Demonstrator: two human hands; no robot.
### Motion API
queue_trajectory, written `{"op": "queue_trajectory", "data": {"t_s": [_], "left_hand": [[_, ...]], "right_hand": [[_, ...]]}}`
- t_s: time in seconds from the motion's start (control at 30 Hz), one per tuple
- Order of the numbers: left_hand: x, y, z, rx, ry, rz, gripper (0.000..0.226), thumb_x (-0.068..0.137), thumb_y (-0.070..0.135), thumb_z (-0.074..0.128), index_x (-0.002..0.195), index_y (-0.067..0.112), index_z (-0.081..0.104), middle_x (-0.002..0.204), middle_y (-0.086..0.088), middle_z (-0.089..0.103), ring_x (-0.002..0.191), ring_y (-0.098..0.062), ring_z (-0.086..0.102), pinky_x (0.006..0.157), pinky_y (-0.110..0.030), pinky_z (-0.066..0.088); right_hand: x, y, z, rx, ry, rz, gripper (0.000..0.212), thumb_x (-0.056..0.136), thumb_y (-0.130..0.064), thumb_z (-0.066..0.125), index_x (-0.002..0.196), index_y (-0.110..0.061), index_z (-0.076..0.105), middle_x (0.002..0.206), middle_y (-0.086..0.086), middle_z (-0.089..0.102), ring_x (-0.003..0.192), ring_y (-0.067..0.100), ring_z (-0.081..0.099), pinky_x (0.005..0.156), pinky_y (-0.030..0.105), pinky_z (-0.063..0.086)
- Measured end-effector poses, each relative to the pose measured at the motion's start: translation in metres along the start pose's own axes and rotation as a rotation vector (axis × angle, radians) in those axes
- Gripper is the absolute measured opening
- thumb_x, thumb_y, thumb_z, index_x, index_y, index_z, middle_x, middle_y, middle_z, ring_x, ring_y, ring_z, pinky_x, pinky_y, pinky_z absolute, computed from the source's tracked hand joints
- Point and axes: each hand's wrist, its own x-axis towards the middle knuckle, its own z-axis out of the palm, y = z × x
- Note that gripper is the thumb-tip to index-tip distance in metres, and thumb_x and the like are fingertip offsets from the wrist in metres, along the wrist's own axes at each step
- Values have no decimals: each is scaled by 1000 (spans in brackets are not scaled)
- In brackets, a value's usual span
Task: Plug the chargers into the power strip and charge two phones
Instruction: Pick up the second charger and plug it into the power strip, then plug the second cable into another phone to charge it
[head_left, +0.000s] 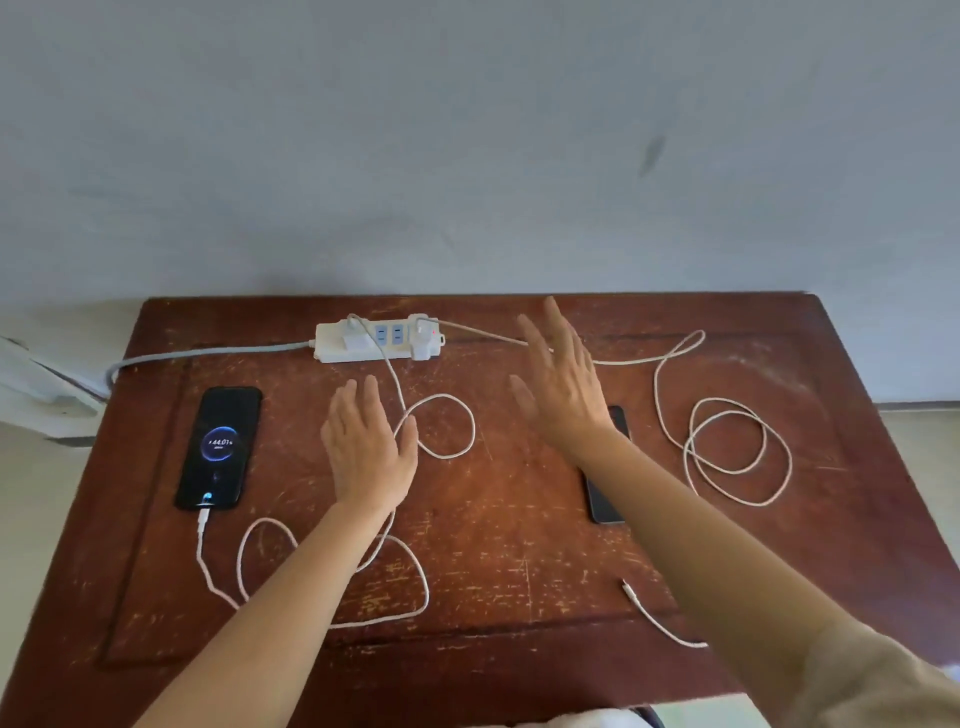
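A: How far along, going from the left?

B: The left phone (219, 448) lies face up on the table (519, 519), screen lit with a charging ring, its cable (332, 597) plugged in and looping back to the power strip (379, 340). That is 1 of 2 done, I'd say.

A: And the hands?

B: The left hand (366, 447) hovers flat and spread beside that cable, holding nothing. The right hand (558, 387) is also spread and empty, raised over the second phone (605, 499).

A: The strip?

B: 2 chargers sit in it, with a red light showing.

A: What's left?

B: The second phone is dark, and the free connector (628, 586) of the right cable (727, 447) lies near it, unplugged. Joining those looks like the last step.
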Motion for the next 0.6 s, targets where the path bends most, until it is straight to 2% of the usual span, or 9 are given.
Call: {"op": "queue_trajectory", "data": {"t_s": [0.1, 0.23, 0.37, 0.5, 0.6], "left_hand": [[-27, 30, 9, 16, -4, 133, 63, 93, 38, 59, 144, 7, 40, 153, -24, 34, 143, -40, 30, 113, -58, 28], [-53, 79, 30, -30, -154, 254, 55, 94, 35, 58, 141, 9, 45, 144, -18, 47, 134, -34, 44, 107, -51, 40], [-72, 136, 48, -156, -371, 102, 65, 97, 43, 52, 150, 12, 31, 148, -13, 43, 134, -28, 46, 103, -40, 44], [-78, 190, 70, -65, -502, 98, 78, 95, 55, 49, 154, 14, 20, 156, -12, 35, 139, -30, 41, 105, -43, 43], [-77, 225, 86, -29, -554, 37, 92, 90, 66, 48, 156, 13, 10, 155, -15, 32, 137, -34, 42, 102, -46, 44]], "right_hand": [[-62, 51, -6, -1, -19, 108, 72, 94, -37, 61, 154, -14, 30, 166, 20, 8, 150, 39, 21, 118, 49, 26], [-143, 111, -7, 3, -169, 252, 68, 94, -41, 60, 151, -15, 36, 163, 15, 21, 147, 37, 28, 116, 50, 32], [-206, 139, -3, 77, -238, 370, 62, 91, -54, 56, 142, -20, 49, 143, 4, 47, 132, 27, 49, 107, 42, 44], [-246, 137, 2, 119, -304, 364, 81, 83, -77, 46, 146, -26, 44, 136, -2, 47, 124, 19, 49, 105, 37, 44], [-266, 135, 3, 161, -388, 329, 86, 75, -79, 53, 143, -27, 42, 127, -2, 49, 118, 19, 51, 104, 38, 44]]}}
